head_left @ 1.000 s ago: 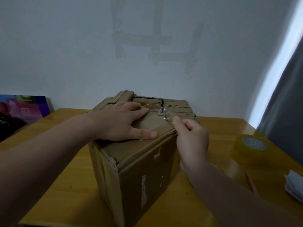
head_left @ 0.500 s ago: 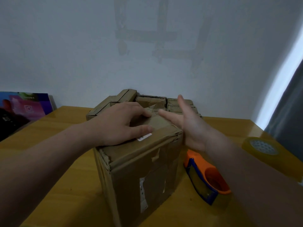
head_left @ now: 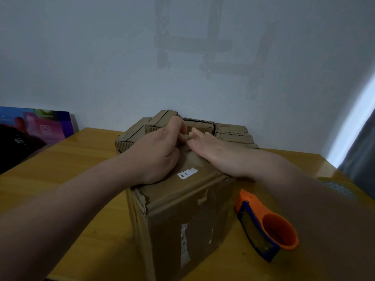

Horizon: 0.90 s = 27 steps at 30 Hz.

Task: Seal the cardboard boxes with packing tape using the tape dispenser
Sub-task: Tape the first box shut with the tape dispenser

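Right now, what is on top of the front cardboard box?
Both hands lie on the box: left hand curled near the far edge, right hand flat, pressing. A white label shows by the near edge. Whatever lies under them is covered.

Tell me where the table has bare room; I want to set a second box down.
Bare tabletop lies left of the cardboard box, between it and the colourful board at the wall. The right is crowded: the tape dispenser lies beside the box, a tape roll beyond. Folded cardboard fills the back.
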Tool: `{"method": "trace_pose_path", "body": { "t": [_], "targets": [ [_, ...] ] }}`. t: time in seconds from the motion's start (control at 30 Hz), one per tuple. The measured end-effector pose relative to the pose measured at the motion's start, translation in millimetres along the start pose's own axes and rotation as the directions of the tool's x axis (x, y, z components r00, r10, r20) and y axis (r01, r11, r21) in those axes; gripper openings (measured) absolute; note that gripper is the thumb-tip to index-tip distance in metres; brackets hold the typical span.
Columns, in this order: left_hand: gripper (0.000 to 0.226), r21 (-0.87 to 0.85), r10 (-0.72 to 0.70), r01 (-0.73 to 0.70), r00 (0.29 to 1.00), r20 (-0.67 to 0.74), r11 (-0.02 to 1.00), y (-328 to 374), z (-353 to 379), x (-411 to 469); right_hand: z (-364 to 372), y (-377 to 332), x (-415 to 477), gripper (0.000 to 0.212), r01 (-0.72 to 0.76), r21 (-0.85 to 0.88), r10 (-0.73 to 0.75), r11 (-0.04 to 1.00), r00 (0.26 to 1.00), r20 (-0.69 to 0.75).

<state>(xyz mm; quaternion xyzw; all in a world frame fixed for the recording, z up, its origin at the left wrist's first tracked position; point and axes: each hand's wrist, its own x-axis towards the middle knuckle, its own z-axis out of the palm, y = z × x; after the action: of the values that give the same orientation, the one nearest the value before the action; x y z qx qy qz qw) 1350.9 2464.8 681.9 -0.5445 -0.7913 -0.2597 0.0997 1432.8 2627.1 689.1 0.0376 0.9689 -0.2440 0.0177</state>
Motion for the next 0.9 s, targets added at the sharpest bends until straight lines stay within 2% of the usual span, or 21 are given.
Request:
{"method": "trace_pose_path", "body": {
  "t": [0.1,0.13,0.23,0.3,0.4,0.47,0.57,0.6,0.67,0.7,0.77,0.83,0.9],
  "targets": [
    [0.029,0.005,0.018,-0.018,0.999,-0.031,1.000,1.9,1.3,0.5,6.0,-3.7,6.4,0.091,0.079,-0.150,-0.074,0.986,0.997,0.039],
    [0.028,0.000,0.016,-0.016,0.999,-0.033,1.000,2.8,1.2,0.3,7.0,-1.1,6.8,0.092,0.075,-0.161,-0.069,0.984,0.997,0.044],
    [0.027,-0.014,0.016,-0.016,1.000,-0.014,1.000,5.4,1.9,0.4,2.8,0.3,-5.5,0.069,0.035,-0.167,-0.026,0.985,0.998,0.057],
    [0.026,0.000,0.007,-0.007,1.000,-0.004,1.000,6.0,2.0,1.2,1.5,0.2,-17.2,0.064,0.038,-0.168,-0.028,0.985,0.998,0.060],
    [0.026,0.000,-0.002,0.002,1.000,0.010,1.000,6.1,1.2,3.5,2.5,-1.1,-31.6,0.070,0.040,-0.180,-0.021,0.983,0.994,0.111],
    [0.027,-0.020,0.005,-0.004,1.000,0.027,1.000,7.1,0.9,4.1,2.0,0.2,-37.5,0.087,0.025,-0.220,0.002,0.975,0.993,0.121],
    [0.026,-0.023,-0.016,0.017,0.998,0.054,1.000,8.6,-0.3,4.5,-3.9,2.2,-43.2,0.097,0.100,-0.286,-0.038,0.953,0.976,0.216],
    [0.025,-0.023,-0.028,0.029,0.998,0.061,0.999,8.7,-1.0,4.5,-8.0,4.3,-47.4,0.096,0.104,-0.239,-0.049,0.965,0.973,0.226],
    [0.025,-0.020,-0.039,0.041,0.997,0.072,0.999,9.2,-2.2,4.4,-19.7,9.4,-61.6,0.089,0.019,-0.073,-0.007,0.997,0.988,0.157],
    [0.025,-0.017,-0.041,0.042,0.997,0.073,0.999,9.7,-2.8,4.0,-25.0,11.8,-68.0,0.079,-0.009,0.016,0.008,1.000,0.993,0.115],
    [0.023,-0.009,-0.048,0.049,0.996,0.071,0.999,10.6,-4.0,3.1,-31.8,14.7,-73.5,0.054,0.033,0.203,-0.026,0.979,0.999,-0.038],
    [0.022,0.007,-0.053,0.052,0.996,0.066,0.999,11.2,-5.2,3.0,-31.0,19.6,-66.1,0.040,0.103,0.285,-0.042,0.953,0.976,-0.213],
    [0.021,0.016,-0.043,0.042,0.997,0.061,0.999,12.1,-6.2,3.8,-24.5,16.8,-54.1,0.038,0.093,0.288,-0.021,0.953,0.970,-0.241]
  ]
}}
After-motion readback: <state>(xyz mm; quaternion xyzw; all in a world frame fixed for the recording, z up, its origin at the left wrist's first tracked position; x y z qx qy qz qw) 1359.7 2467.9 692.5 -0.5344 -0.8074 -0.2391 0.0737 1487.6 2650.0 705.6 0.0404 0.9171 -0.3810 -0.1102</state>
